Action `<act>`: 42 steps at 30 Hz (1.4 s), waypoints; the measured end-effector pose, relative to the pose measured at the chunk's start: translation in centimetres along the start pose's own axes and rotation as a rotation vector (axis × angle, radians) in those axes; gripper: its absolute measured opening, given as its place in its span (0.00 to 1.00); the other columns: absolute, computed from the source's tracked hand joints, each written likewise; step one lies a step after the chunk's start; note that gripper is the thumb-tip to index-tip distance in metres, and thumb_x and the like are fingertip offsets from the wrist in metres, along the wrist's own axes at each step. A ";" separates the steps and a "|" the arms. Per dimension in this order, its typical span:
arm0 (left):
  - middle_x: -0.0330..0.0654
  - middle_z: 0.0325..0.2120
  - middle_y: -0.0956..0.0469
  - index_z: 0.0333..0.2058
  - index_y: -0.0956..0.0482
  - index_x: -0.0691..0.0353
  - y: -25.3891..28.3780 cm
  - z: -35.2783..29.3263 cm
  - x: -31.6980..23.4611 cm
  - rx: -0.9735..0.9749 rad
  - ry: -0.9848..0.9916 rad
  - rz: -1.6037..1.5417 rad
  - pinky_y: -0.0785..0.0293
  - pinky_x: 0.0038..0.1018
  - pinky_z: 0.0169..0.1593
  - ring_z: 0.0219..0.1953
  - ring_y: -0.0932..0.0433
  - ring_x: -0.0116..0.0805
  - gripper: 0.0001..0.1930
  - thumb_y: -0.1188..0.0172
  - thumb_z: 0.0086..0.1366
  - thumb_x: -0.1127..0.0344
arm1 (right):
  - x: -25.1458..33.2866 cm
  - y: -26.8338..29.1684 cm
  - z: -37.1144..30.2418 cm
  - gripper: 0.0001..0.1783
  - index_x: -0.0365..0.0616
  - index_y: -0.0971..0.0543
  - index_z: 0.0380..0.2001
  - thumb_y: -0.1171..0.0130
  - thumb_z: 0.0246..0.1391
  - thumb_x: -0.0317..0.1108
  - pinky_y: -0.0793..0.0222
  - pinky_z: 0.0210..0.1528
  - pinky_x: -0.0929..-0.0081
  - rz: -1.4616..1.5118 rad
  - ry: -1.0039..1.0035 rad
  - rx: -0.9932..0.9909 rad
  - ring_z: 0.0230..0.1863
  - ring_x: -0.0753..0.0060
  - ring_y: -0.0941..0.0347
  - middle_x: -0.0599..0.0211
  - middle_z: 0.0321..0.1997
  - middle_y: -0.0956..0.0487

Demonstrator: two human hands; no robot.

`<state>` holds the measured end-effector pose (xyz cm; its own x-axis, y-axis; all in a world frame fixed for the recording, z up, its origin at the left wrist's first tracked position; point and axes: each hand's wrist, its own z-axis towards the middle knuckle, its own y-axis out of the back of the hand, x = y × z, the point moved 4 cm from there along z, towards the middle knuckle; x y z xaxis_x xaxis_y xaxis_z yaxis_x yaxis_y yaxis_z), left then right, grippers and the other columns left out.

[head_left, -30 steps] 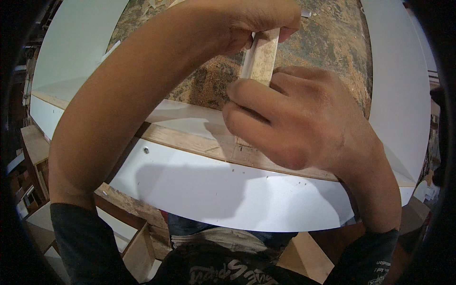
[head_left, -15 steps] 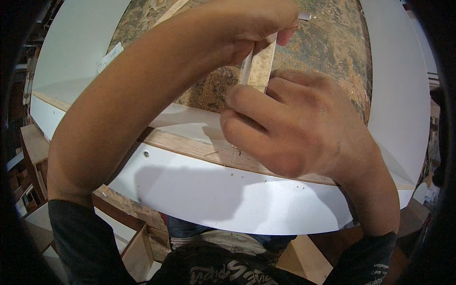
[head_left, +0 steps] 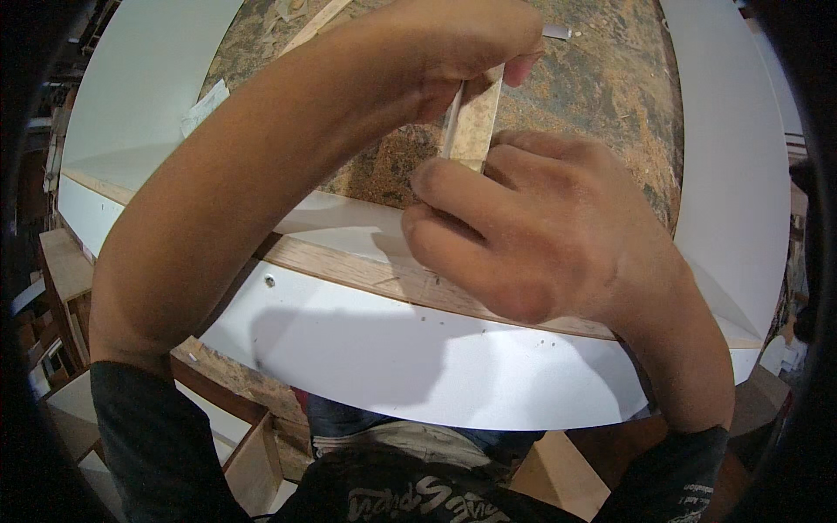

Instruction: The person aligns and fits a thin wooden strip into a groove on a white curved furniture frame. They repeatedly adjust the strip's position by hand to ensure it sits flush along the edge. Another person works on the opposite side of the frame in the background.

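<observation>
A narrow light wooden strip (head_left: 478, 122) with a pale edge runs between my two hands, pointing away from me. My left hand (head_left: 488, 44) is closed round its far part, the wrist bent over it and most of the fingers hidden. Nearer to me, my right hand (head_left: 540, 227) has its fingers curled round the near end, which the knuckles cover. This hand is just above the near wall of a white panel frame (head_left: 418, 357), whose top edge shows bare wood. A small flat grey piece (head_left: 556, 32) shows just past my left hand; its kind is unclear.
White side panels rise at left (head_left: 144, 87) and right (head_left: 728, 157). Between them lies a stained, worn board (head_left: 610, 78) with sawdust on it. Another wooden strip (head_left: 316, 24) and a scrap of paper (head_left: 206, 106) lie toward the far left. Wooden box parts (head_left: 257, 453) stand below the frame.
My left hand and the wooden strip have shifted very slightly to the left. Both hands keep their grip, and the right hand has hardly moved.
</observation>
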<state>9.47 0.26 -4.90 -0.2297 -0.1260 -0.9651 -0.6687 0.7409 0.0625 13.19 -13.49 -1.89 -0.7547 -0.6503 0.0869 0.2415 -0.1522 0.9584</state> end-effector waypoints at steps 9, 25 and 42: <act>0.44 0.31 0.32 0.57 0.33 0.66 0.4 0.0 -1.4 0.048 0.212 0.032 0.40 0.34 0.25 0.26 0.35 0.33 0.33 0.44 0.48 0.72 | 0.1 -0.2 -0.1 0.11 0.47 0.20 0.34 0.29 0.47 0.32 0.22 0.26 0.74 -0.008 0.019 -0.020 0.26 0.76 0.23 0.71 0.36 0.23; 0.43 0.28 0.34 0.52 0.34 0.66 0.3 -0.1 -2.0 0.056 0.206 0.165 0.42 0.35 0.23 0.22 0.37 0.32 0.28 0.44 0.49 0.72 | -0.1 -0.2 0.0 0.10 0.47 0.20 0.33 0.30 0.48 0.33 0.24 0.23 0.76 -0.030 0.014 -0.018 0.24 0.79 0.24 0.71 0.34 0.24; 0.43 0.35 0.28 0.54 0.28 0.66 0.7 1.2 0.4 0.088 0.033 0.034 0.23 0.35 0.34 0.34 0.26 0.35 0.35 0.40 0.41 0.76 | -0.7 0.3 -0.6 0.08 0.50 0.20 0.34 0.33 0.51 0.36 0.21 0.27 0.72 0.102 -0.013 -0.025 0.28 0.73 0.21 0.71 0.35 0.24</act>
<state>9.76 1.47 -5.55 -0.2753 -0.1204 -0.9538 -0.5956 0.8002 0.0709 14.11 -13.50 -1.85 -0.7330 -0.6540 0.1870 0.3325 -0.1048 0.9373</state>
